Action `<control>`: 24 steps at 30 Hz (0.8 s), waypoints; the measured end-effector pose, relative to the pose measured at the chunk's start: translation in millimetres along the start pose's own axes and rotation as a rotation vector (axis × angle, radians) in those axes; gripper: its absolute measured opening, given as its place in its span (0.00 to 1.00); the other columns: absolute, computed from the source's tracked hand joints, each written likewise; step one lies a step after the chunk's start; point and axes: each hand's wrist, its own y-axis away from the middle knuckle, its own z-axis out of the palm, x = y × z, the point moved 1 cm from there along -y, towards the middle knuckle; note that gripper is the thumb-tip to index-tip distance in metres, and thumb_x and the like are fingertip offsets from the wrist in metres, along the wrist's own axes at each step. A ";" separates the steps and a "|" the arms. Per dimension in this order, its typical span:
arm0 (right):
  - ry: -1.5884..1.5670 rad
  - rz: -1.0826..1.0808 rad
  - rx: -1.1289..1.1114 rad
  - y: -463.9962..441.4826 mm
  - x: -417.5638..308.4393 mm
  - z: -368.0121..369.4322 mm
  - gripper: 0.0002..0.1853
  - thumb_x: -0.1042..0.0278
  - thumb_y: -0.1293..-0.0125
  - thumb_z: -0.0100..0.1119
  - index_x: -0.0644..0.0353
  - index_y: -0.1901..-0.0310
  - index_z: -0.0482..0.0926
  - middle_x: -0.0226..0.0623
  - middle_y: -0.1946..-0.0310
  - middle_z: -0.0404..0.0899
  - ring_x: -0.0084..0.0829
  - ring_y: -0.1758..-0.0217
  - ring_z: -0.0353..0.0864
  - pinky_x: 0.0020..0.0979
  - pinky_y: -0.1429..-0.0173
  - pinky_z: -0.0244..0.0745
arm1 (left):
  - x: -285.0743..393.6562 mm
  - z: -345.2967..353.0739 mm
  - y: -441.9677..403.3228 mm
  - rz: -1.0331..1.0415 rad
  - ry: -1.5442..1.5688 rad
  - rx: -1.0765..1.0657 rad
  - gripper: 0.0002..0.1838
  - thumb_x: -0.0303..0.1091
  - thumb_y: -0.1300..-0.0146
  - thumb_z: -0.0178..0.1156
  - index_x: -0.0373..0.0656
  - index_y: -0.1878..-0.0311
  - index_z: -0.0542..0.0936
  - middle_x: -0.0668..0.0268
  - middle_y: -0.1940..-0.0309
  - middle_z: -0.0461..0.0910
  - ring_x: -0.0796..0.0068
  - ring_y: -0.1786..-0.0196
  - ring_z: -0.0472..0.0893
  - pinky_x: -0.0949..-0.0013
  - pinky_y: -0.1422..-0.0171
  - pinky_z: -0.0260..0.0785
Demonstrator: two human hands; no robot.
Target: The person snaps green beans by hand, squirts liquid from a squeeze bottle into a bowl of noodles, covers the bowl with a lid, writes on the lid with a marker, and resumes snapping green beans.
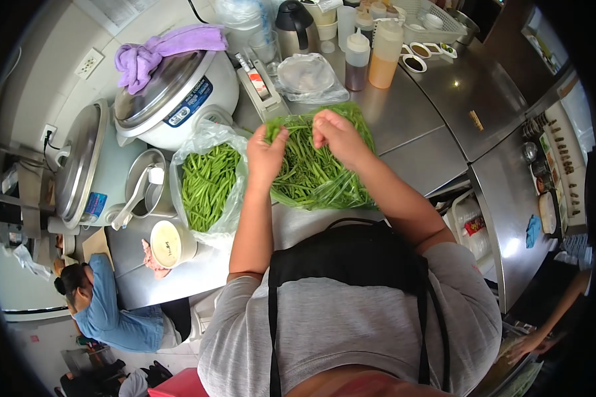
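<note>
My left hand [266, 153] is closed, its fingers pinched round a bit of green bean above the left edge of a green plastic bag [351, 185]. Inside that bag lie many green beans [304, 165]. Over its upper middle my right hand [338, 137] has its fingers curled together; whatever they hold, if anything, is too small to make out. Beside my left forearm stands a clear plastic bag [228, 215] filled with cut green beans [208, 185].
Two large rice cookers [212, 86] [79, 165] and a metal pot [157, 198] stand left. A white tub [172, 243] is near the front edge. Sauce bottles [384, 56] stand behind. A person in blue [116, 311] is lower left; another person's arm [563, 308] shows right.
</note>
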 end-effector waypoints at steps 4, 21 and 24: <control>0.525 -0.047 0.005 2.0 13.5 -11.9 0.13 0.60 0.42 0.48 0.62 0.71 0.73 0.37 0.78 0.76 0.32 0.74 0.76 0.31 0.69 0.68 | 0.0 -8.2 -2.3 -0.044 0.259 0.106 0.05 0.30 0.43 0.54 0.39 0.69 0.71 0.72 0.86 0.66 0.84 0.86 0.64 0.80 0.82 0.55; 1.319 -0.410 -0.474 -4.8 14.4 34.7 0.03 0.71 0.52 0.49 0.55 0.75 0.73 0.35 0.78 0.74 0.36 0.72 0.75 0.36 0.66 0.66 | -24.3 -26.1 -8.9 -0.163 0.468 0.251 0.07 0.32 0.41 0.51 0.40 0.71 0.69 0.69 0.82 0.68 0.79 0.82 0.67 0.77 0.80 0.61; 1.486 -0.198 -0.476 -27.8 26.8 23.1 0.04 0.71 0.53 0.49 0.55 0.74 0.74 0.36 0.79 0.74 0.37 0.73 0.75 0.37 0.65 0.67 | -25.9 -36.3 -10.8 -0.152 0.598 0.359 0.09 0.33 0.40 0.50 0.40 0.72 0.68 0.67 0.80 0.69 0.78 0.80 0.69 0.76 0.78 0.63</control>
